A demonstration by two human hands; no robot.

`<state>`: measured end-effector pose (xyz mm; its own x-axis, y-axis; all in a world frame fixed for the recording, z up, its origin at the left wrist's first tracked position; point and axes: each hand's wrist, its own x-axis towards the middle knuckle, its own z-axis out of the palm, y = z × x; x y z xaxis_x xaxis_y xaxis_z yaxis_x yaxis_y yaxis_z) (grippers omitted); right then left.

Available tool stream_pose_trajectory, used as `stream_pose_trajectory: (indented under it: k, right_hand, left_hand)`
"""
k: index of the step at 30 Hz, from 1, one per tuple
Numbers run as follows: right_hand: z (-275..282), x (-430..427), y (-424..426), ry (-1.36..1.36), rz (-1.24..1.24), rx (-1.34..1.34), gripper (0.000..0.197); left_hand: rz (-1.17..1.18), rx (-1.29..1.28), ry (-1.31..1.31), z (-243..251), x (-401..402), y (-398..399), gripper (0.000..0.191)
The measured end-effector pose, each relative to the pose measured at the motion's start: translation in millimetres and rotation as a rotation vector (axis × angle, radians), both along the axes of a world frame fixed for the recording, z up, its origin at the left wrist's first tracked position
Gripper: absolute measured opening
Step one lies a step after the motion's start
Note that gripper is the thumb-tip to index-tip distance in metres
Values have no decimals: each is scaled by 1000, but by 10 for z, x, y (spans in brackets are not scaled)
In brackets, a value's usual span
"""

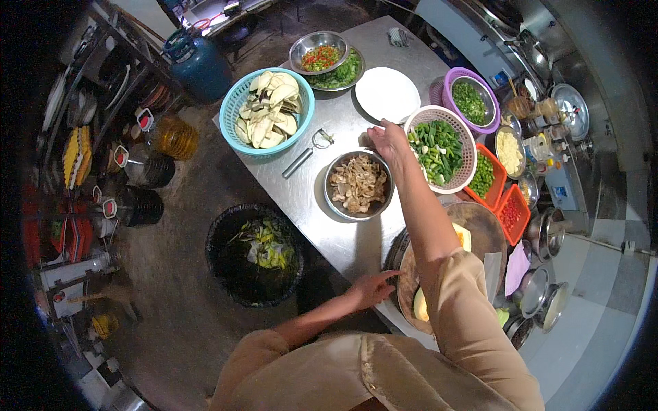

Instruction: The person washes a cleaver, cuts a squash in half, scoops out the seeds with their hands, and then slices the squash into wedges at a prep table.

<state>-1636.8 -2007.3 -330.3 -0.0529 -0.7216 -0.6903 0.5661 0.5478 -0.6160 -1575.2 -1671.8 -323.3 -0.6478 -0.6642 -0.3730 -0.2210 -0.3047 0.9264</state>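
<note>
My right hand (388,140) is stretched forward between a metal bowl of cooked-looking sliced mushrooms (358,185) and a pale pink basket of chopped green scallions (437,149). Just beyond its fingertips lies a white plate (388,95); I see nothing in this hand. My left hand (371,291) hovers empty, its fingers apart, by the near left rim of a round wooden chopping board (486,221). On that board rest yellow-orange squash pieces (421,305), partly hidden by my right arm. A flat cleaver-like blade (492,275) shows at the board's right side.
A blue basket of sliced eggplant (267,113) and a peeler (303,156) occupy the steel table's left side (329,241). Orange trays (514,216) and a purple basket (470,92) line the right. Below left stands a black waste bin (226,277); a gas cylinder (198,67) stands behind.
</note>
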Motion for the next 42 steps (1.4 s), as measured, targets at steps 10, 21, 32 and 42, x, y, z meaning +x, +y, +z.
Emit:
stream_pose_trajectory:
  k: [10, 21, 32, 42]
  right_hand:
    - [-553, 144, -461, -34, -349, -63, 28]
    - [-210, 141, -579, -28, -501, -76, 31]
    - [224, 179, -269, -424, -408, -134, 33]
    - [1531, -180, 1248, -320, -58, -351, 46]
  left_hand:
    - [284, 112, -75, -291, 638, 159, 41]
    - [197, -94, -289, -183, 592, 162, 39]
    - [117, -158, -353, -76, 623, 229, 32]
    - [-211, 160, -307, 688, 489, -144, 25]
